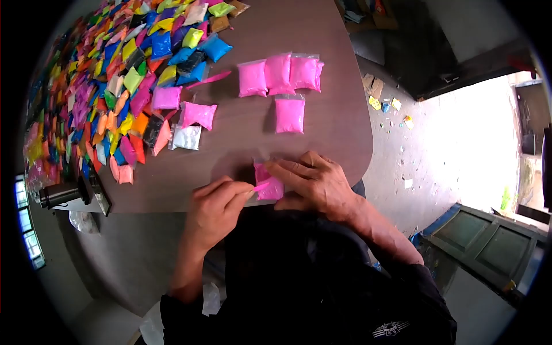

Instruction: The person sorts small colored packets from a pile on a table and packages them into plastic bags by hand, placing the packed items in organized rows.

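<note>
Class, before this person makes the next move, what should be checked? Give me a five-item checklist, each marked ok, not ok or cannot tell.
1. Packet steadied: ok; the right hand rests over part of the pink packet.
2. Slim pink piece gripped: ok; the left hand pinches it, its free end at the packet.
3. Packet well away from the near edge of the table: not ok; it lies close to that edge.
4. Packet's seal closed: cannot tell; fingers hide part of it.
5. Other pink packets beyond the hands kept apart from the multicoloured heap: ok; bare tabletop shows between.
</note>
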The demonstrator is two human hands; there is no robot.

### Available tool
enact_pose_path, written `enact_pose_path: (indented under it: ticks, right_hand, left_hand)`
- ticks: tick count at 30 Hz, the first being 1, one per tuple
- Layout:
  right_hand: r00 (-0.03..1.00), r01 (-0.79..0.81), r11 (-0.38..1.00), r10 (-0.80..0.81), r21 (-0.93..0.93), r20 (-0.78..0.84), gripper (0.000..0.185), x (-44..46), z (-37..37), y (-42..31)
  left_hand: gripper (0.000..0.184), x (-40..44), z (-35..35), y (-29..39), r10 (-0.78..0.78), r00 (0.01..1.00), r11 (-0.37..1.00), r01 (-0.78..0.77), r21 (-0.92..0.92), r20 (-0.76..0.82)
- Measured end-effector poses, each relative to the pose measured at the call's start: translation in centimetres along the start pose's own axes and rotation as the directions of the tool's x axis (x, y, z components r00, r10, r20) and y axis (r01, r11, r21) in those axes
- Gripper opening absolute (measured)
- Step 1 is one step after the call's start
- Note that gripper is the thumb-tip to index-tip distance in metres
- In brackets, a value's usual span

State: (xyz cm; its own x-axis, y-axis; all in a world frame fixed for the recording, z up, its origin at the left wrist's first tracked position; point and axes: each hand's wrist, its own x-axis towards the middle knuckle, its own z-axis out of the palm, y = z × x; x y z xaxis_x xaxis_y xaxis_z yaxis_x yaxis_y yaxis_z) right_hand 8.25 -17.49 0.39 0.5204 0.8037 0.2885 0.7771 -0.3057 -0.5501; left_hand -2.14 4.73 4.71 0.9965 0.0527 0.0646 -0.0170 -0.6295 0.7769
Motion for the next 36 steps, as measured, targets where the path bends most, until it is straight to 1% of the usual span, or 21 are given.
enact_pose_path:
  ticks: [1, 2, 3, 4, 5, 6, 7, 10, 11, 13, 15, 16, 17, 18, 19, 22, 24, 25, 27, 33, 36]
  right_hand:
    - [1.0, 0.013, 1.0, -0.013, -0.006, 0.002, 0.073, 0.0, 0.0, -0.1]
    - [1.0, 0.024, 1.0, -0.025, -0.018, -0.008, 0.068, 0.0, 0.1, -0.1]
    - [0.999, 0.034, 0.999, -0.035, -0.033, -0.019, 0.063, 0.0, 0.0, -0.1]
    - [0.999, 0.042, 0.998, -0.042, -0.041, -0.018, 0.063, 0.1, 0.0, -0.3]
    - [1.0, 0.011, 0.998, -0.012, -0.057, -0.024, 0.054, 0.1, 0.0, -0.5]
    - [0.999, -0.016, 0.997, 0.014, -0.072, -0.03, 0.045, 0.2, 0.0, -0.7]
    - [1.0, -0.004, 0.997, 0.002, -0.077, -0.028, 0.045, 0.4, 0.1, -0.9]
    - [0.997, 0.016, 0.99, -0.026, -0.138, -0.066, 0.039, 1.6, 0.5, -1.3]
    - [0.995, 0.049, 0.985, -0.062, -0.167, -0.074, 0.037, 2.1, 0.8, -1.2]
    - [0.991, 0.089, 0.975, -0.107, -0.203, -0.081, 0.034, 3.1, 1.2, -1.2]
    - [0.991, 0.092, 0.958, -0.114, -0.271, -0.069, 0.034, 4.5, 1.4, -1.2]
    - [0.988, 0.116, 0.956, -0.14, -0.27, -0.069, 0.034, 5.3, 1.2, -1.3]
    - [0.995, 0.073, 0.959, -0.089, -0.274, -0.044, 0.035, 6.0, 0.7, -1.4]
    - [0.999, 0.03, 0.961, -0.037, -0.276, -0.021, 0.035, 6.7, 0.5, -1.5]
    - [0.997, 0.057, 0.962, -0.067, -0.265, -0.029, 0.035, 7.1, 0.6, -1.1]
    - [0.991, 0.091, 0.93, -0.119, -0.357, -0.057, 0.032, 8.2, 0.8, -0.1]
    - [0.998, -0.002, 0.913, -0.026, -0.408, -0.064, 0.032, 8.8, 0.5, -0.5]
    - [0.996, 0.02, 0.915, -0.051, -0.403, -0.066, 0.032, 9.0, 0.3, -0.6]
    - [0.996, -0.03, 0.913, -0.005, -0.407, -0.085, 0.032, 9.6, 0.4, -1.0]
    - [0.993, -0.069, 0.924, 0.028, -0.377, -0.113, 0.033, 10.0, 0.1, -1.8]
    - [0.993, -0.095, 0.911, 0.059, -0.402, -0.101, 0.032, 10.1, 0.0, -2.3]
  left_hand:
    - [0.008, 0.1, 0.2, -0.1, -0.008, 1.0, 1.0, 0.009, 0.021, -0.026]
    - [0.006, -0.3, 0.5, -0.7, 0.002, 0.999, 0.999, -0.003, 0.04, 0.047]
    - [0.006, -0.6, 0.2, -0.7, 0.006, 0.999, 0.999, -0.008, 0.04, 0.035]
    - [0.006, -1.0, 0.0, -0.8, -0.009, 0.994, 1.0, 0.006, 0.029, 0.107]
    - [0.005, -1.4, -0.2, -0.9, -0.027, 0.984, 1.0, 0.024, 0.019, 0.178]
    - [0.005, -1.7, -0.2, -1.4, -0.044, 0.992, 0.999, 0.048, -0.024, 0.12]
    - [0.005, -1.7, -0.7, -1.9, -0.043, 0.993, 0.999, 0.046, -0.025, 0.107]
    - [0.005, -1.7, -2.3, -3.2, -0.168, 0.984, 0.979, 0.159, -0.127, -0.063]
    - [0.005, -1.4, -2.3, -3.4, -0.163, 0.984, 0.98, 0.153, -0.13, -0.074]
    - [0.004, -0.8, -2.2, -4.1, -0.16, 0.956, 0.985, 0.138, -0.106, -0.245]
    - [0.006, -0.8, -1.6, -5.3, -0.2, 0.945, 0.978, 0.174, -0.119, -0.259]
    - [0.006, -0.6, -0.9, -5.9, -0.15, 0.933, 0.987, 0.123, -0.102, -0.326]
    - [0.006, -0.5, -0.5, -6.4, -0.098, 0.915, 0.994, 0.076, -0.072, -0.392]
    - [0.007, -0.7, -0.4, -7.1, -0.073, 0.919, 0.997, 0.054, -0.059, -0.388]
    - [0.008, -1.0, -0.4, -7.3, -0.113, 0.921, 0.993, 0.097, -0.062, -0.372]
    - [0.008, -0.6, -0.5, -7.2, -0.048, 0.906, 0.999, 0.032, -0.044, -0.42]
    - [0.009, -0.4, -0.5, -7.0, 0.012, 0.897, 1.0, -0.012, 0.003, -0.442]
    - [0.009, -0.5, -0.5, -6.9, 0.02, 0.894, 1.0, -0.013, 0.02, -0.448]
    - [0.01, -0.7, -0.5, -7.1, 0.004, 0.905, 1.0, 0.008, 0.026, -0.425]
    - [0.01, -0.7, -0.2, -7.2, 0.211, 0.855, 0.935, -0.035, 0.353, -0.473]
    - [0.01, -0.8, -1.1, -7.2, 0.216, 0.867, 0.919, -0.025, 0.395, -0.448]
